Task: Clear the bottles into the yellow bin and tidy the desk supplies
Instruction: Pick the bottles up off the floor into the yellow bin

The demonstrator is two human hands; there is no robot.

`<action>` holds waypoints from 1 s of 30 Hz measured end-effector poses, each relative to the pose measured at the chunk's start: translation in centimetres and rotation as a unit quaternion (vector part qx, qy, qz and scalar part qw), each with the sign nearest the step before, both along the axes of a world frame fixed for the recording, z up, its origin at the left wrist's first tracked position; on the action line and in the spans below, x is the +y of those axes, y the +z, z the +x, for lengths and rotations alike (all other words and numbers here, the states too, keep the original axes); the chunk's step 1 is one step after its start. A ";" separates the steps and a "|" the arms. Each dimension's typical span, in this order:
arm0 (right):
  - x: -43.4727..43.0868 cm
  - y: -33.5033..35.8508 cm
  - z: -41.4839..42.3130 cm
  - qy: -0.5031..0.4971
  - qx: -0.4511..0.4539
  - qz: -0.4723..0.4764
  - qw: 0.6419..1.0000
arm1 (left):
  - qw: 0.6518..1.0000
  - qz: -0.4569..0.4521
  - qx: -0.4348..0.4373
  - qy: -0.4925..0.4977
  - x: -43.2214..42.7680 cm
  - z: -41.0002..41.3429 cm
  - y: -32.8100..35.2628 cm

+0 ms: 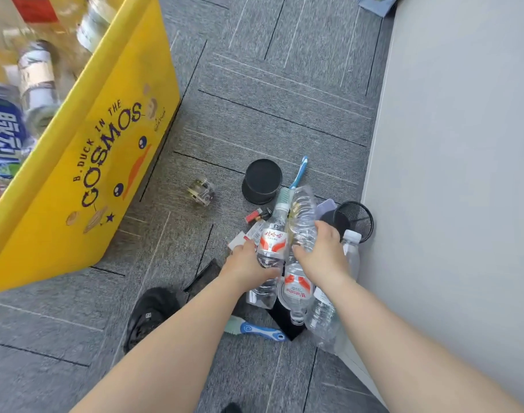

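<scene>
My left hand (249, 260) grips a clear water bottle with a red and white label (272, 236), held upright above the carpet. My right hand (322, 251) grips a crumpled clear bottle without a label (302, 216). Below the hands lie more clear bottles: one with a red label (296, 293), one against the wall (323, 320) and one with a white cap (351, 242). The yellow bin (85, 162) stands at the left, tilted in view, with several bottles inside (34, 73).
A black round cup (262, 180), a black mesh pen holder (354, 220), two blue toothbrushes (299, 172) (260, 330), a red lipstick (256, 216), a small glass jar (201, 190) and a black cap (150, 314) lie on the grey carpet. A white wall (448, 174) borders the right.
</scene>
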State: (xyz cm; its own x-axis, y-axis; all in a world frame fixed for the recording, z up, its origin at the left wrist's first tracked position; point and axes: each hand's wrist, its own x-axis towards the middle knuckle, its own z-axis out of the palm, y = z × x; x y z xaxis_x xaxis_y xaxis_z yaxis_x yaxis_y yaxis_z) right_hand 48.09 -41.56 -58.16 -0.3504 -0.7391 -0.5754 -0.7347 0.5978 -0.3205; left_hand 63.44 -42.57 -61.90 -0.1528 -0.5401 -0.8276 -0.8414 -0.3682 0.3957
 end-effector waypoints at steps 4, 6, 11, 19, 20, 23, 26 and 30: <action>0.2 -0.8 -0.2 0.001 0.017 0.007 1.000 | 1.000 0.015 0.007 0.005 0.5 -0.1 -0.8; -0.1 -1.2 -0.3 0.006 0.025 0.023 0.999 | 1.000 0.015 0.008 0.005 0.6 -0.1 -1.2; -0.5 -1.4 -0.2 -0.005 0.041 0.035 0.999 | 0.999 0.020 0.019 0.023 0.4 -0.1 -0.4; -2.3 6.2 1.4 -0.033 -0.031 -0.119 0.992 | 0.991 -0.109 0.034 0.067 -0.6 4.9 9.3; -2.9 7.9 2.1 -0.031 -0.046 -0.151 0.987 | 0.987 -0.137 0.032 0.080 -0.9 6.0 11.3; -5.1 13.9 5.4 -0.014 -0.121 -0.237 0.964 | 0.965 -0.212 0.025 0.151 -1.2 10.5 17.8; -7.0 20.3 9.6 -0.002 -0.192 -0.313 0.930 | 0.931 -0.302 0.016 0.204 -0.8 15.7 24.4; -11.3 27.5 16.4 0.003 -0.287 -0.377 0.881 | 0.866 -0.443 -0.103 0.209 -2.3 23.2 31.7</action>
